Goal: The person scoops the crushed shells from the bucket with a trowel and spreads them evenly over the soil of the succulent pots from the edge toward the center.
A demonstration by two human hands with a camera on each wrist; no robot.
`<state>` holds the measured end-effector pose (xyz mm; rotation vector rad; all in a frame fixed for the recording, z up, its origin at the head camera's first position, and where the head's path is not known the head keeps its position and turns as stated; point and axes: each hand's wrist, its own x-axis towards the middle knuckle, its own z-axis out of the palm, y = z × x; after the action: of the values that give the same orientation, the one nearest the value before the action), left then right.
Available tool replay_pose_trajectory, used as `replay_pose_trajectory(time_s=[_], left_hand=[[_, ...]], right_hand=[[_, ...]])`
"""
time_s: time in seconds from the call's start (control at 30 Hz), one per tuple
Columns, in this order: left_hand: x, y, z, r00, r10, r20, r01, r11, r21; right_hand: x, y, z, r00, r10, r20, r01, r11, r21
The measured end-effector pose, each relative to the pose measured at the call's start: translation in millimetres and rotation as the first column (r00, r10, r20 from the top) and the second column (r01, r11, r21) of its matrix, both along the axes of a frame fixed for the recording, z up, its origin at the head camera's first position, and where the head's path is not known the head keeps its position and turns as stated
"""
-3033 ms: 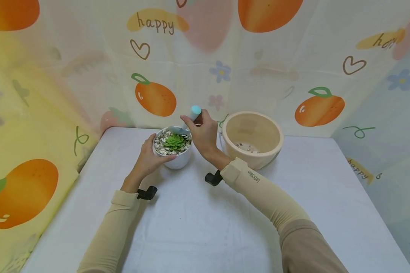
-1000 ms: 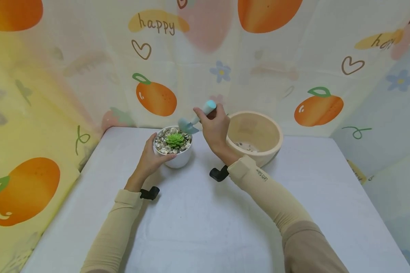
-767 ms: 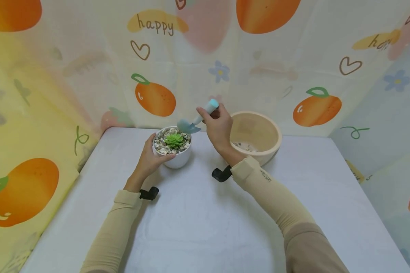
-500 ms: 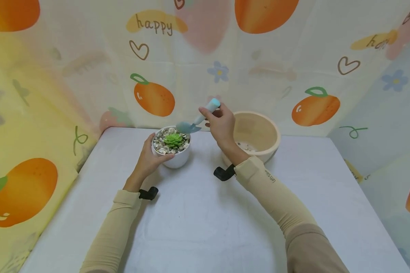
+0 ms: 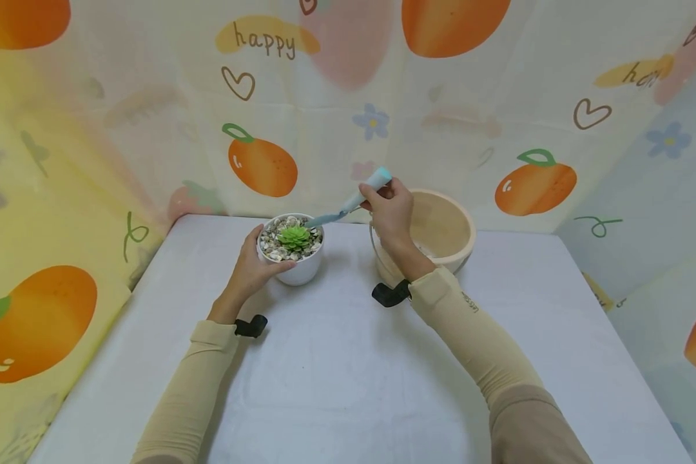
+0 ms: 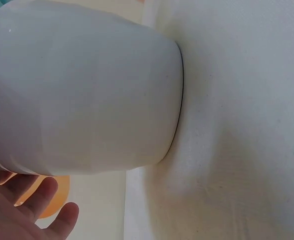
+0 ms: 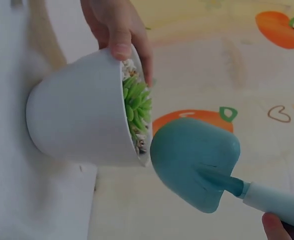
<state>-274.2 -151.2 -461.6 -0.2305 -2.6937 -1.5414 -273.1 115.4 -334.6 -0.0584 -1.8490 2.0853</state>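
A white flower pot [image 5: 299, 269] holds a green succulent [image 5: 294, 238] ringed by pale pebbles [image 5: 275, 252]. My left hand [image 5: 248, 269] grips this pot at its left side, thumb across the front near the rim. In the left wrist view the pot's base sits on the table. My right hand [image 5: 391, 212] holds a small garden trowel [image 7: 194, 162] by its pale blue handle, up and to the right of the pot. The blade slants down toward the pot, its tip overlapping the right rim in the head view; the blade face looks bare in the right wrist view.
A larger beige pot [image 5: 461, 248] stands at the back right, partly hidden behind my right hand and wrist. A thin curved handle [image 5: 374, 238] hangs at its left side. The white-covered table [image 5: 325, 386] meets a fruit-printed curtain [image 5: 336, 129] at the back.
My right hand has moved to the right with the trowel, drawing the blade from above the pebbles to the pot's right rim and turning it edge-on. My left hand has stayed on the pot.
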Motion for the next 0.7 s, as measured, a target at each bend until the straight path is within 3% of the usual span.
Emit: replay_pose_trajectory(time_s=[0.3, 0.7], left_hand=[[-0.7, 1.7, -1.6, 1.0, 0.007, -0.004, -0.007, 1.0, 0.015], [0.1, 0.9, -0.7, 1.0, 0.019, 0.014, -0.019, 1.0, 0.011]], right_hand=[[-1.9, 8.7, 5.8, 1.0, -0.008, -0.023, 0.006, 0.997, -0.081], [-0.7, 32.5, 10.1, 1.0, -0.012, -0.012, 0.012, 0.998, -0.059]])
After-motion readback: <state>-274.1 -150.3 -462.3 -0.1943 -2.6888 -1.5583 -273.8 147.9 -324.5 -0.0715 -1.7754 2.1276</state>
